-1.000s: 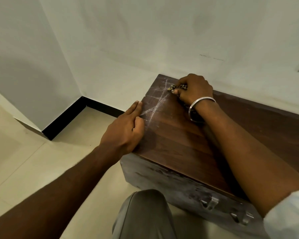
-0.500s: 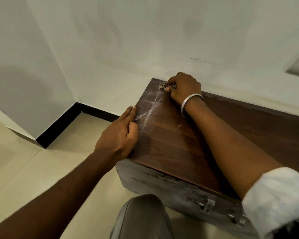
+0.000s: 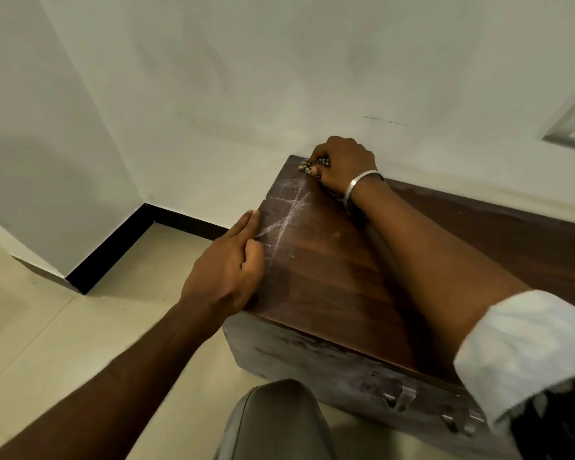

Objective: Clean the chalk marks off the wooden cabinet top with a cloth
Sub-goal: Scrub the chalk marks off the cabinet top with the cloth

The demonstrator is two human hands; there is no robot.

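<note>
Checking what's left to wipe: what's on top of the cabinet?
Chalk marks cross the cabinet top near its left end. The right hand grips a cloth at the far corner; the left hand rests on the edge. Anything beneath them is hidden.

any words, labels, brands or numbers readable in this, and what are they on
No readable text anywhere.
Chalk marks on the cabinet top: crossing lines only, no letters or numbers.
Cloth in the right hand: speckled pattern, no label visible.
Cabinet front: scuffs, no print.
</note>
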